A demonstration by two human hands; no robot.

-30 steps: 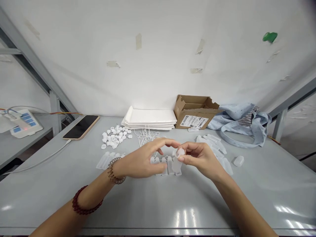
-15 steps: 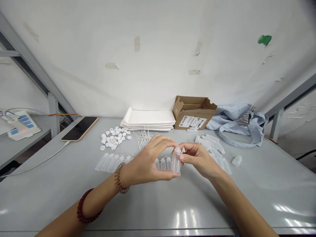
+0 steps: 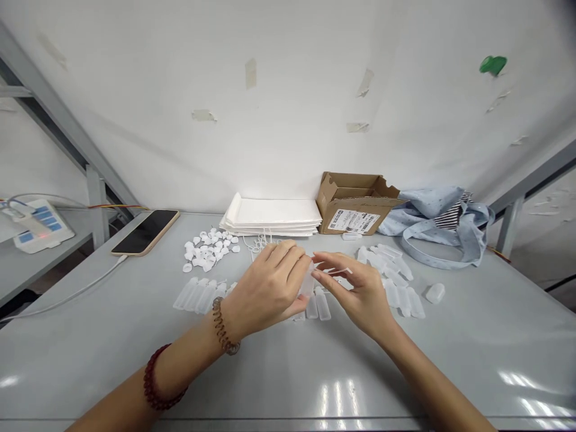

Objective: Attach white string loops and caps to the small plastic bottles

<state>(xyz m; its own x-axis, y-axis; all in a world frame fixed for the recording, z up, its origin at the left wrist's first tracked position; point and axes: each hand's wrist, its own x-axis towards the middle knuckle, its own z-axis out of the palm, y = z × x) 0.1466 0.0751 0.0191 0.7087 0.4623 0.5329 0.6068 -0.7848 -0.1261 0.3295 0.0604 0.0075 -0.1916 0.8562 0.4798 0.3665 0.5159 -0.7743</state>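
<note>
My left hand (image 3: 272,285) is closed around a small translucent plastic bottle (image 3: 308,284), whose top is partly covered by fingers. Close against its right side, my right hand (image 3: 355,288) pinches a thin white strap (image 3: 342,271) beside the bottle's neck; where the strap ends is hidden. Below the hands, bottles (image 3: 323,305) lie in a row, with more bottles (image 3: 193,295) lined up at the left. Loose bottles (image 3: 398,273) are piled at the right. White caps (image 3: 209,247) form a heap, with white straps (image 3: 258,242) behind my left hand.
A phone (image 3: 146,233) on a charging cable lies at the left. Stacked white sheets (image 3: 274,216), an open cardboard box (image 3: 355,207) and a light blue cloth bag (image 3: 432,219) line the wall. One translucent piece (image 3: 435,293) lies apart at the right.
My left hand has rolled over the bottle, tilting it and moving it slightly left. My right fingers have opened out a little, and a thin white strap now shows among them.
</note>
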